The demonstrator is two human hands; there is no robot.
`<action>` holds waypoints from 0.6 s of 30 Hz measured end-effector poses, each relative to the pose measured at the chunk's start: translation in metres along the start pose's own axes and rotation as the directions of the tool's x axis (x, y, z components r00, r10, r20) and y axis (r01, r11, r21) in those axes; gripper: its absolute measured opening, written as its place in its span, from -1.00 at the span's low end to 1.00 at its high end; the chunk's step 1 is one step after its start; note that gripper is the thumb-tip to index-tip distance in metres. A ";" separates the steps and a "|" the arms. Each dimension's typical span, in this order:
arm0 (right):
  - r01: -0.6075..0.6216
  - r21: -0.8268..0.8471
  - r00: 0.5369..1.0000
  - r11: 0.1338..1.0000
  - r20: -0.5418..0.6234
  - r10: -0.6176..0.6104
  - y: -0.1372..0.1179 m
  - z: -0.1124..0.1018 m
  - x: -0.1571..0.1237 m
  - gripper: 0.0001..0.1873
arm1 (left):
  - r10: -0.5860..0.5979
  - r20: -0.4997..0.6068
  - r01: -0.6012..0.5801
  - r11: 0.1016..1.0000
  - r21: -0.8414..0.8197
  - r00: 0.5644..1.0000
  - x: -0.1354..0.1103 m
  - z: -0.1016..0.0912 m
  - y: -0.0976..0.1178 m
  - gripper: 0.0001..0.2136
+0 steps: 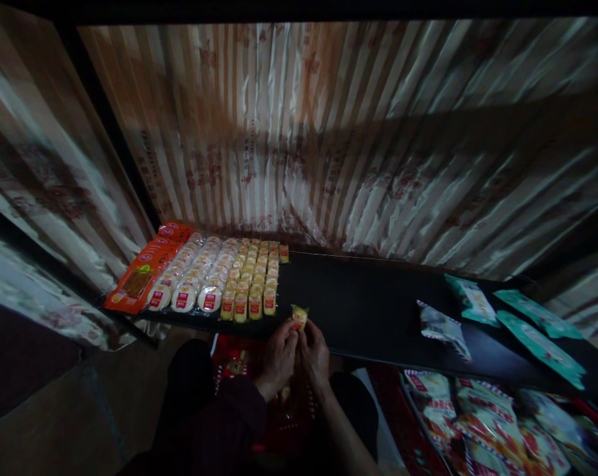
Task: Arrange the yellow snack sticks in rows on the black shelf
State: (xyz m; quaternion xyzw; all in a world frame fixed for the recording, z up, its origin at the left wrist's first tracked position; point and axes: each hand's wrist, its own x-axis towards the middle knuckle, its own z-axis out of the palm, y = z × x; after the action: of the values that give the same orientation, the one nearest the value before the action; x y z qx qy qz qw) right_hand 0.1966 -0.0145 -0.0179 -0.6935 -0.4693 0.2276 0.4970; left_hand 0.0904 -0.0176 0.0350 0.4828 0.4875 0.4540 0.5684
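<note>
i have the left hand (278,360) and the right hand (315,354) close together at the near edge of the flat black shelf (348,304), fingertips of both clamped on one small yellow plastic-wrapped snack (299,315). just left of it i see rows of similar yellow packets (255,301), then round white wrapped cakes (184,296), then flat orange plastic packs (143,281). well to the right lie slim teal plastic packets (541,349).
</note>
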 end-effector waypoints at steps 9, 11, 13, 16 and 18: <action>-0.024 -0.057 1.000 0.998 0.012 0.025 0.002 0.009 0.026 -0.40 | 0.033 -0.042 -0.026 0.987 0.161 0.999 0.031 0.010 -0.004 -0.69; -0.029 -0.072 0.999 0.997 0.027 0.031 0.000 0.011 0.031 -0.39 | 0.043 -0.040 -0.035 0.979 0.200 0.998 0.036 0.012 -0.006 -0.66; -0.032 -0.078 0.999 0.996 0.038 0.035 -0.002 0.013 0.037 -0.39 | 0.043 -0.048 -0.032 0.974 0.225 0.998 0.042 0.014 -0.008 -0.65; -0.046 -0.068 0.998 0.997 0.046 0.049 -0.003 0.016 0.046 -0.38 | 0.044 -0.091 -0.020 0.966 0.257 0.995 0.051 0.017 -0.012 -0.65; -0.061 -0.067 0.996 0.996 0.054 0.065 -0.003 0.019 0.052 -0.38 | 0.045 -0.111 -0.010 0.955 0.297 0.993 0.057 0.019 -0.015 -0.64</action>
State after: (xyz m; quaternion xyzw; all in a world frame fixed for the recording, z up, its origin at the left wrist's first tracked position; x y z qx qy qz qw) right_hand 0.2047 0.0406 -0.0149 -0.7174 -0.4681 0.2470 0.4531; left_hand 0.1167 0.0351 0.0147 0.5419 0.5755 0.4113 0.4538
